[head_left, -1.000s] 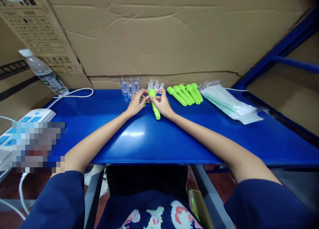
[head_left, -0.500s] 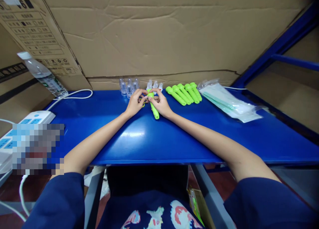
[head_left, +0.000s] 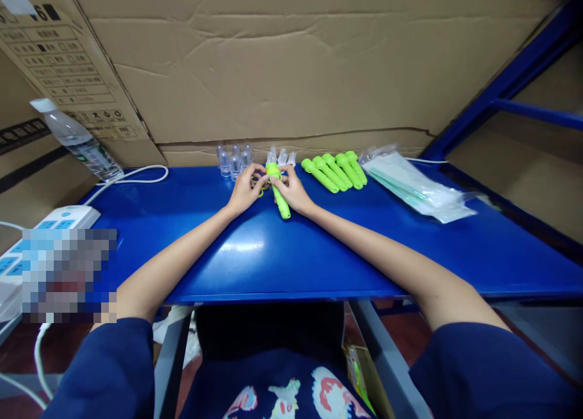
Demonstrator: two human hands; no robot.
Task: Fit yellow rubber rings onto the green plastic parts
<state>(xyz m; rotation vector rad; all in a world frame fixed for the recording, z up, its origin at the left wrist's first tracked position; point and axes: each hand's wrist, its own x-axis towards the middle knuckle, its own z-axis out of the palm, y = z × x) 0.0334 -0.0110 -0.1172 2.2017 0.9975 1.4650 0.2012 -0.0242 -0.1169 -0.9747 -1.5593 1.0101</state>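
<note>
My right hand (head_left: 296, 192) is wrapped around a lime-green torch-shaped plastic handle (head_left: 283, 206), its wider head pointing away from me and its narrow end towards me. The fingers of my left hand (head_left: 245, 191) pinch at the left side of that head, where a yellowish band shows. Small yellow rings (head_left: 261, 194) lie partly hidden under my left fingers. Behind my left hand stand several clear plastic bullet-shaped caps (head_left: 235, 162). Just beyond the handle are a few clear-and-white small pieces (head_left: 282, 156), partly covered by my fingers.
Several more green handles (head_left: 334, 173) lie in a row on the blue table (head_left: 255, 267). Right of them is a clear plastic bag (head_left: 412, 185) with pale sheets. A water bottle (head_left: 82, 143), a white power strip (head_left: 75, 217) and a cable are at left. Cardboard (head_left: 291, 73) walls the back.
The green handle's head has tipped up slightly between my fingers, so more of its yellowish band shows. Both hands stay in nearly the same place.
</note>
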